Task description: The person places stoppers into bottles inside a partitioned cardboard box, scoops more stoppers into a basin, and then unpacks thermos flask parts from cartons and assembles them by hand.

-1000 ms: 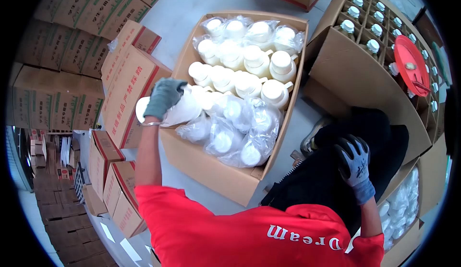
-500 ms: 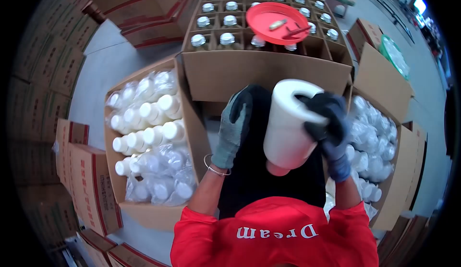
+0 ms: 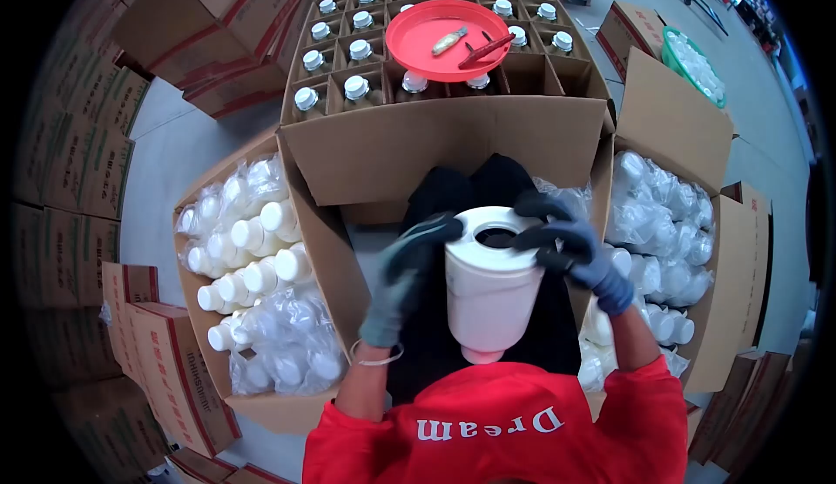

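A white cylindrical container (image 3: pixel 492 297) hangs over my lap. A round dark hole sits in its upper ring, and its lower end narrows to a short neck, like an upside-down bottle. My right hand (image 3: pixel 570 247), in a grey glove with dark fingers, grips the right side of its rim. At the left side of the rim is my left hand (image 3: pixel 407 266), gloved alike and slightly blurred; its fingers reach forward, the tips at or close to the rim. Whether they press on it is hard to tell.
Ahead stands a divided carton (image 3: pixel 444 149) of capped bottles, with a red tray (image 3: pixel 448 62) on top holding a small knife-like tool (image 3: pixel 449 41) and a dark red tool (image 3: pixel 488 50). Cartons of white bottles flank me: left carton (image 3: pixel 326 284), right carton (image 3: pixel 736 288).
The container has moved left and turned so its hole faces up. My right hand has shifted left with it. My left hand has come down toward the rim, and the view has shifted.
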`<act>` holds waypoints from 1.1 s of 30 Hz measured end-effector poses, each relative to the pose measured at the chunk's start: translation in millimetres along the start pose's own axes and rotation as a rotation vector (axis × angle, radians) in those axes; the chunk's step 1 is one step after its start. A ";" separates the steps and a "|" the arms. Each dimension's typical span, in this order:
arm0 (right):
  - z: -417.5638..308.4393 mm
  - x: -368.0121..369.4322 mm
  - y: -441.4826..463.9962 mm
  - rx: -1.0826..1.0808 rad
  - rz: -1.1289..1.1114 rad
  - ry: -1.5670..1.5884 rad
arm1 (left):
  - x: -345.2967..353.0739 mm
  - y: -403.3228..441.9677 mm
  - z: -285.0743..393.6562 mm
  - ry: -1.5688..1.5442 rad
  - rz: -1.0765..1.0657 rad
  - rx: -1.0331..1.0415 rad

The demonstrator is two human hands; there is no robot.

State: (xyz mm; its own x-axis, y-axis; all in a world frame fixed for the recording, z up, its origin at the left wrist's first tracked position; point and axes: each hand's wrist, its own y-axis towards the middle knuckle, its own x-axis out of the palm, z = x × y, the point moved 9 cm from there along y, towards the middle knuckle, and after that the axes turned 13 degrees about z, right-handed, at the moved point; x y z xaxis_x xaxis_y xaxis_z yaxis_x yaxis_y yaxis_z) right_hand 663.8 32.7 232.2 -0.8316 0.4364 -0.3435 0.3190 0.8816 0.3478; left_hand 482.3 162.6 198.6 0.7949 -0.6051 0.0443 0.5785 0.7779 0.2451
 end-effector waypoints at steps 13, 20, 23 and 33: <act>44.8 6.5 -1.4 0.443 0.168 0.344 | 6.2 29.5 4.9 -0.057 -0.066 -0.062; -47.2 10.9 48.0 -0.301 0.177 -0.101 | 43.6 63.3 41.8 0.167 -0.334 0.280; -54.0 9.8 67.5 -0.403 0.222 -0.237 | 39.5 62.9 -10.5 -0.764 0.021 -0.588; 18.8 -7.2 81.8 0.253 0.289 0.027 | 56.3 82.8 29.3 0.107 -0.142 0.174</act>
State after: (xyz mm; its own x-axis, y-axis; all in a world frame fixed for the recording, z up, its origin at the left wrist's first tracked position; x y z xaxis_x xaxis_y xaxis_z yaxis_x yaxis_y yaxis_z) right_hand 704.5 105.0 246.7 -0.7016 0.6715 -0.2382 0.6413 0.7409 0.1997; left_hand 569.6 188.0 249.7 0.7280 -0.6778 -0.1031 0.6532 0.6400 0.4047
